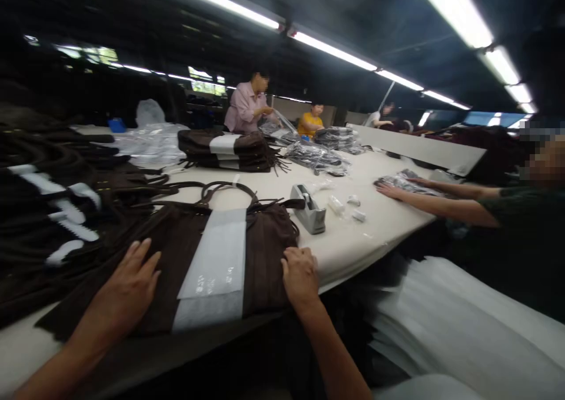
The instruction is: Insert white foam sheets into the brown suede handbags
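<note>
A dark brown fabric bag (269, 259) lies on the table in front of me, its looped handles toward the far side. Around its middle runs a white paper band (216, 259) with faint markings. My left hand (128, 282) rests on the brown fabric left of the band, fingers stretched out. At the bag's right edge, my right hand (302, 273) has its fingers curled onto the fabric. Just beyond that edge stands a grey tape dispenser (309, 210).
Brown bags with white paper pieces (48, 191) crowd the left. Behind are a banded brown stack (229, 152), clear plastic (152, 141) and plastic-wrapped bundles (318, 156). A co-worker's hands (392, 189) press a wrapped item at right. White sheets (459, 317) hang below; other people work farther back.
</note>
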Demonstrator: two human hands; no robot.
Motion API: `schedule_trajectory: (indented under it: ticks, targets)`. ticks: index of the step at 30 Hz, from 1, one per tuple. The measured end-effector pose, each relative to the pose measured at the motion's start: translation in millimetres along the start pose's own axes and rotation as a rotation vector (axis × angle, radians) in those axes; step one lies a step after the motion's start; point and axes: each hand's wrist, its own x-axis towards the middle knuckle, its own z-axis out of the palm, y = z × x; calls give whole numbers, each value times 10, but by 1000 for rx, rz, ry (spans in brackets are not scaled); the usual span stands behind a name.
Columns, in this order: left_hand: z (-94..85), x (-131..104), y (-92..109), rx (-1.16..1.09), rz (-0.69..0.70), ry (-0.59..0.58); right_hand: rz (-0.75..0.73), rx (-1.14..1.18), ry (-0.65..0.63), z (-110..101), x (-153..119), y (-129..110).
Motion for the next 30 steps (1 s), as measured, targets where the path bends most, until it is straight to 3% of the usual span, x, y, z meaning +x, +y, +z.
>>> schedule_trajectory:
  ticks: [3,7,9,13,18,26,30]
  targets:
    - [-265,36,155,197,-96,-26,46,-87,-8,184,53,131]
    - [-394,41,85,172,-391,-351,-2,-75,14,553,-92,300]
    - [-421,-3,-7,121,-458,-404,-33,-64,80,650,-177,365]
    - [-458,-42,-134,52,-509,-371,-92,-65,131,714,-244,447]
    - [-432,74,-334,-88,-657,-298,-82,-43,199,804,-199,500]
    - [-556,77,-653,-776,-819,-318,-72,-77,224,761,-209,345]
    - [-530,35,-695,-889,-934,-343,-72,-78,215,675,-201,331]
